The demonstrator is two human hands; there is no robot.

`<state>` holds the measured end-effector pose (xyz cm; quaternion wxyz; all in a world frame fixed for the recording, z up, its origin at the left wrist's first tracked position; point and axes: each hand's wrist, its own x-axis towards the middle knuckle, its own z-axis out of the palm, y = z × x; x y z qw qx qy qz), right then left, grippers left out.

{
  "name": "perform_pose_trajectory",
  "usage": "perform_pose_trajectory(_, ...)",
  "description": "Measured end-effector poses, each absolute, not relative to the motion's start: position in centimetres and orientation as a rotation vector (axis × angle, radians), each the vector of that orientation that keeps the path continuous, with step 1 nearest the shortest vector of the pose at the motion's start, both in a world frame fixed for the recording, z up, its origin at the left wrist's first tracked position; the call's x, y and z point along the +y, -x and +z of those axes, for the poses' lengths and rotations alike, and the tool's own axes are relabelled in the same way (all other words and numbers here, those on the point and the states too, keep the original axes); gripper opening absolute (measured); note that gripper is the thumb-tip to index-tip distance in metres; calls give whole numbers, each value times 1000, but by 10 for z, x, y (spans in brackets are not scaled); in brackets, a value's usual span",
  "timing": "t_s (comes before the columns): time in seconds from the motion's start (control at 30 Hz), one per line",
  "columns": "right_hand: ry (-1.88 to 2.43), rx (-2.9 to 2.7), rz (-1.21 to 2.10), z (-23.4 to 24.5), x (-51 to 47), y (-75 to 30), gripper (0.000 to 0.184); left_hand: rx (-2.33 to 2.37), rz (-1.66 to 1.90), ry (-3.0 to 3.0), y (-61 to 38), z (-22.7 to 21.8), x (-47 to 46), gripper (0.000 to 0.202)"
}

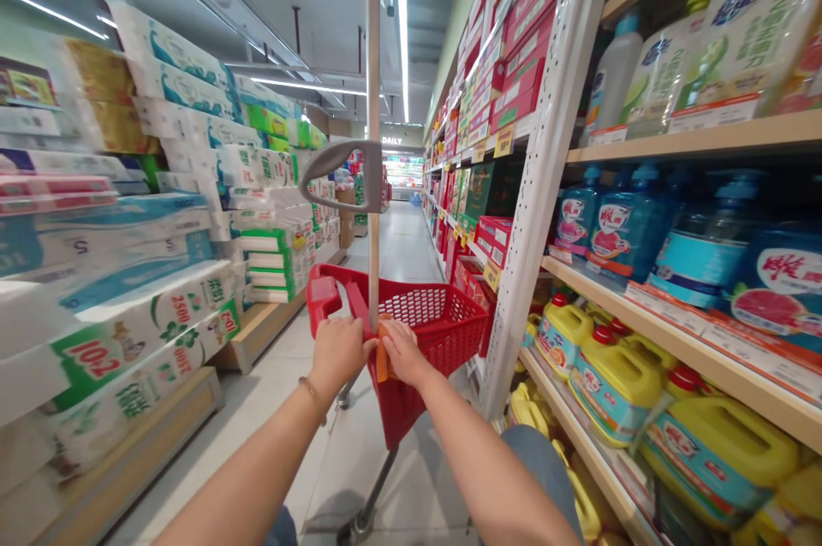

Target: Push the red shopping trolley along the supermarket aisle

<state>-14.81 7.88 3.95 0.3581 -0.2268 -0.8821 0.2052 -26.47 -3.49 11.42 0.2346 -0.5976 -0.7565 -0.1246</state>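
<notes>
Left hand (339, 352) curled shut over the rim of a red wheeled shopping basket (437, 323). Right hand (402, 352) closed just beside it, an orange item (383, 362) pressed against the basket; too hidden to identify. Risks: a slack grip could drop the item, and a swerve right could clip the yellow plastic jugs (616, 388) on the low shelf (568, 419).

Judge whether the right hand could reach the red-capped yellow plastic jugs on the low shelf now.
Probably yes: only the red plastic basket under the right hand and a white perforated shelf upright stand before the yellow jugs.
</notes>
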Motion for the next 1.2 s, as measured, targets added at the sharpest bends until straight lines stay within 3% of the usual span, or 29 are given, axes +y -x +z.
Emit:
perform_pose_trajectory(0.17, 666, -2228, 513, 37, 88, 135, 44, -2029, -378, 1830, 260, 119, -28, 37)
perform_pose_trajectory(0.5, 789, -2059, 667, 36, 81, 146, 53, -1732, -388, 2363, 336, 131, -17, 54)
perform_pose_trajectory(0.97, 754, -1942, 603, 20, 13, 154, 62, -1866, -394, 2393, 305, 135, -33, 30)
perform_pose_trajectory(1.2, 747, -2162, 413, 65, 3, 145, 54, -1869, -428, 2327, 295, 129, -32, 16)
